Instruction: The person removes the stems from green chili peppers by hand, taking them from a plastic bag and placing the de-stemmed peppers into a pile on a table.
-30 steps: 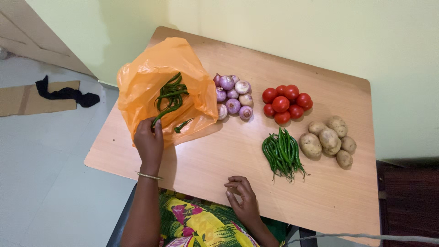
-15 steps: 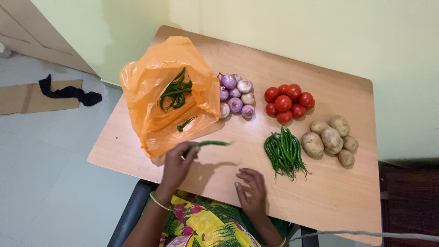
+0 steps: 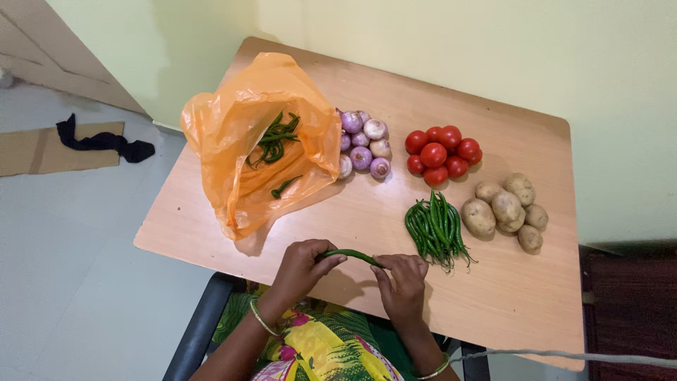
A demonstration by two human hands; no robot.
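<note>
Wooden table (image 3: 493, 310), near edge: left hand (image 3: 300, 264) and right hand (image 3: 403, 279) now pinching one green chilli (image 3: 350, 255), fresh from the orange bag (image 3: 240, 152).

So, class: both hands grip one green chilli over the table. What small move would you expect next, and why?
Probably a short move to the right to lay the chilli on the chilli pile. The left hand and right hand each pinch an end of it, that pile lies just beside the right hand, and the orange bag holds more chillies.
</note>
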